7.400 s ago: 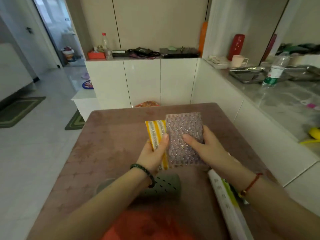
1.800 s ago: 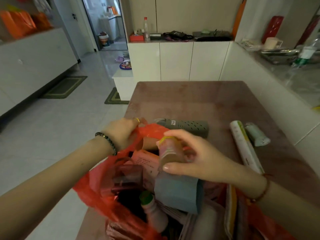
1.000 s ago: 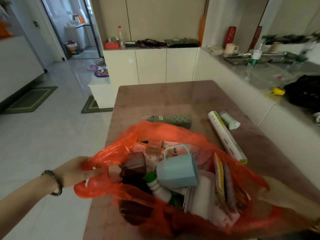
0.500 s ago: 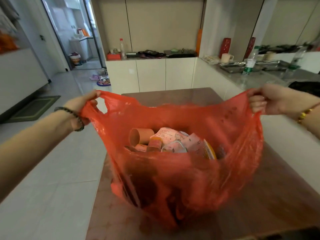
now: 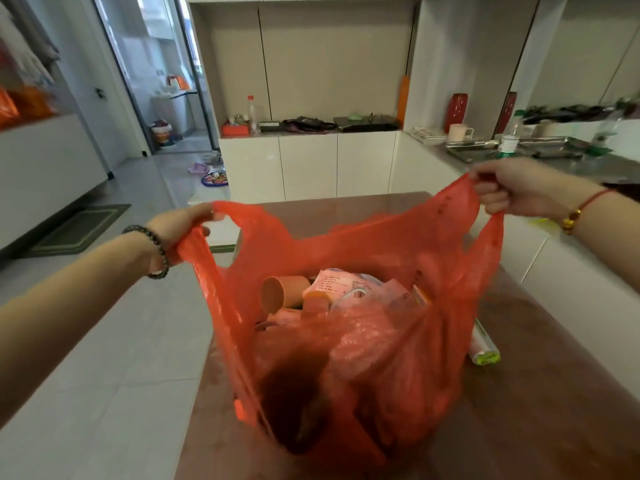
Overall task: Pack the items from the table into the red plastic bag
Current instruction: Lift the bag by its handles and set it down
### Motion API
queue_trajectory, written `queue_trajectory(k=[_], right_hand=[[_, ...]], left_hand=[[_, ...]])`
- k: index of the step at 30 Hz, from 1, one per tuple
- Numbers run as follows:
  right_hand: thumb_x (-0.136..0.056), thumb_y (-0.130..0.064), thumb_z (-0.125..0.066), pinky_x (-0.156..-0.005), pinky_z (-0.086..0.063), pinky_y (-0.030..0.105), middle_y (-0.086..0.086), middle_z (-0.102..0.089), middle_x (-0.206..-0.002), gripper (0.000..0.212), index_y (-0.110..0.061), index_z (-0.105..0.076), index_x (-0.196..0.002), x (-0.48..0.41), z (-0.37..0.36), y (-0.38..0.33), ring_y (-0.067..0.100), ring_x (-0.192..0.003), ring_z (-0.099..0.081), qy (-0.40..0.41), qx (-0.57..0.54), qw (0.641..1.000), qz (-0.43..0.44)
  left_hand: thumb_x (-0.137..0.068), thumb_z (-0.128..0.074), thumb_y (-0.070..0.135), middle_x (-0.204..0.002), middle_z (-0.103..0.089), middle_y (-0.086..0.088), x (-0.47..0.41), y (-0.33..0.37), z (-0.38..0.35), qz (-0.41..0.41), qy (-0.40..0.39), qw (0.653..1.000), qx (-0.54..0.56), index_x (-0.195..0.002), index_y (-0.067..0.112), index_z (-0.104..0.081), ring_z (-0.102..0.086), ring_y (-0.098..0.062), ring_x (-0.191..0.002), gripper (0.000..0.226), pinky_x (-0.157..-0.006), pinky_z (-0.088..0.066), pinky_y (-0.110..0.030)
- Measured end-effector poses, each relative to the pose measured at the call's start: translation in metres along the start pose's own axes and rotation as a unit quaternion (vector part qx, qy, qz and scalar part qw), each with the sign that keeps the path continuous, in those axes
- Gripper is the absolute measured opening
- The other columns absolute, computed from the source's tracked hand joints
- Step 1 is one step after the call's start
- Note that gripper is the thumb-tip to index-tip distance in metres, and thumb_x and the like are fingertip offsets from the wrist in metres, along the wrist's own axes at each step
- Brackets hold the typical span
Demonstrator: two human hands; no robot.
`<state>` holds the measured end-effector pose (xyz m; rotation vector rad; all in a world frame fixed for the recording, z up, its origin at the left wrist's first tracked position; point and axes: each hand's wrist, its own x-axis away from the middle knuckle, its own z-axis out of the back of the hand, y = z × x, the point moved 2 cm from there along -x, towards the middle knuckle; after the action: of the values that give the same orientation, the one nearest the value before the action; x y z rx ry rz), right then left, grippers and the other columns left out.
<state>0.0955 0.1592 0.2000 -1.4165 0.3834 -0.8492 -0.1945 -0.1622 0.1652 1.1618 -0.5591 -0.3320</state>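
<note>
The red plastic bag (image 5: 381,358) stands on the brown table (image 5: 536,410), stretched wide by its two handles. My left hand (image 5: 176,230) grips the left handle and my right hand (image 5: 502,188) grips the right handle, both held above the table. Inside the bag I see a brown cardboard tube (image 5: 277,296), pink and white packets (image 5: 332,282) and several other items, partly hidden by the bag's near wall. A white roll with a green end (image 5: 483,348) lies on the table right of the bag, mostly hidden behind it.
A white counter (image 5: 554,271) runs along the table's right side, with a metal tray (image 5: 540,150) and a water bottle (image 5: 509,136) farther back. White cabinets (image 5: 311,161) stand beyond the table. Tiled floor (image 5: 121,341) lies to the left.
Over the last second both hands took the bag's handles and pulled them up and apart, so the bag stands tall. In the last half second the bag has sagged a little.
</note>
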Motion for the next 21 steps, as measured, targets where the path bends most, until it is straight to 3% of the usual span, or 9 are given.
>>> queue_trajectory(k=[3,5,8,10,12,14,16,18,21], right_hand=[[-0.099,-0.022,-0.030,-0.027,-0.028,0.013,-0.005,-0.034,-0.034,0.040,-0.014,-0.039,-0.061,0.003,0.009,0.040,0.006,-0.025,-0.030,-0.052,0.080,0.991,-0.090],[-0.098,-0.019,-0.036,-0.032,-0.038,0.018,0.001,-0.046,-0.038,0.037,-0.010,-0.046,-0.063,0.005,0.013,0.069,0.011,-0.030,-0.043,-0.082,0.153,0.976,-0.135],[-0.092,-0.013,-0.048,-0.043,-0.051,0.022,0.009,-0.065,-0.055,0.022,-0.006,-0.059,-0.075,0.010,0.020,0.097,0.016,-0.042,-0.059,-0.127,0.273,0.937,-0.177],[-0.092,-0.023,-0.051,-0.058,-0.056,0.028,0.008,-0.070,-0.071,0.020,-0.010,-0.064,-0.085,0.010,0.030,0.100,0.017,-0.057,-0.066,-0.167,0.317,0.914,-0.190],[-0.092,-0.038,-0.047,-0.073,-0.054,0.033,0.008,-0.071,-0.087,0.031,-0.013,-0.064,-0.096,0.002,0.048,0.092,0.019,-0.072,-0.068,-0.181,0.311,0.916,-0.176],[-0.089,-0.046,-0.043,-0.074,-0.054,0.034,0.010,-0.071,-0.092,0.040,-0.013,-0.061,-0.102,-0.013,0.070,0.079,0.019,-0.074,-0.069,-0.137,0.259,0.945,-0.146],[-0.091,-0.041,-0.044,-0.067,-0.054,0.032,0.011,-0.068,-0.091,0.034,-0.013,-0.055,-0.105,-0.033,0.090,0.073,0.020,-0.071,-0.068,-0.057,0.208,0.971,-0.107],[-0.093,-0.034,-0.048,-0.067,-0.051,0.031,0.009,-0.064,-0.091,0.027,-0.014,-0.050,-0.111,-0.059,0.106,0.079,0.024,-0.077,-0.063,0.013,0.192,0.978,-0.081],[-0.090,-0.029,-0.056,-0.063,-0.048,0.029,0.009,-0.058,-0.100,0.042,-0.014,-0.045,-0.127,-0.099,0.118,0.105,0.024,-0.080,-0.057,0.050,0.199,0.976,-0.075]], left_hand=[[-0.087,-0.053,0.014,-0.060,-0.055,-0.005,-0.010,-0.009,0.001,0.034,-0.027,0.992,-0.121,-0.085,0.011,-0.059,-0.053,-0.016,-0.041,0.007,-0.041,-0.045,-0.020],[-0.086,-0.046,-0.001,-0.073,-0.051,-0.011,-0.015,-0.001,0.000,0.025,-0.020,0.983,-0.178,-0.082,0.010,-0.054,-0.052,-0.022,-0.053,0.014,-0.040,-0.047,-0.023],[-0.073,-0.056,0.004,-0.085,-0.051,-0.012,-0.019,0.032,-0.020,-0.026,0.011,0.981,-0.193,-0.114,0.016,-0.048,-0.046,-0.027,-0.062,0.043,-0.038,-0.042,-0.019],[-0.074,-0.057,0.004,-0.102,-0.053,-0.011,-0.023,0.058,-0.043,-0.090,0.017,0.977,-0.191,-0.130,0.013,-0.042,-0.049,-0.029,-0.088,0.059,-0.063,-0.046,-0.025],[-0.082,-0.050,0.000,-0.120,-0.053,-0.009,-0.027,0.081,-0.073,-0.150,0.010,0.965,-0.215,-0.132,0.016,-0.041,-0.045,-0.025,-0.113,0.053,-0.094,-0.038,-0.034],[-0.084,-0.051,0.005,-0.119,-0.054,-0.006,-0.031,0.098,-0.111,-0.188,-0.023,0.957,-0.221,-0.130,0.019,-0.042,-0.046,-0.022,-0.113,0.049,-0.100,-0.034,-0.034],[-0.085,-0.052,0.009,-0.115,-0.054,-0.004,-0.040,0.108,-0.156,-0.210,-0.067,0.949,-0.227,-0.129,0.019,-0.042,-0.048,-0.019,-0.106,0.046,-0.090,-0.035,-0.029],[-0.087,-0.052,0.015,-0.117,-0.054,-0.004,-0.053,0.110,-0.208,-0.222,-0.112,0.942,-0.227,-0.130,0.019,-0.042,-0.049,-0.020,-0.106,0.044,-0.088,-0.035,-0.027],[-0.090,-0.049,0.023,-0.120,-0.054,-0.005,-0.076,0.102,-0.285,-0.220,-0.159,0.934,-0.233,-0.131,0.019,-0.041,-0.050,-0.019,-0.104,0.042,-0.085,-0.039,-0.026]])
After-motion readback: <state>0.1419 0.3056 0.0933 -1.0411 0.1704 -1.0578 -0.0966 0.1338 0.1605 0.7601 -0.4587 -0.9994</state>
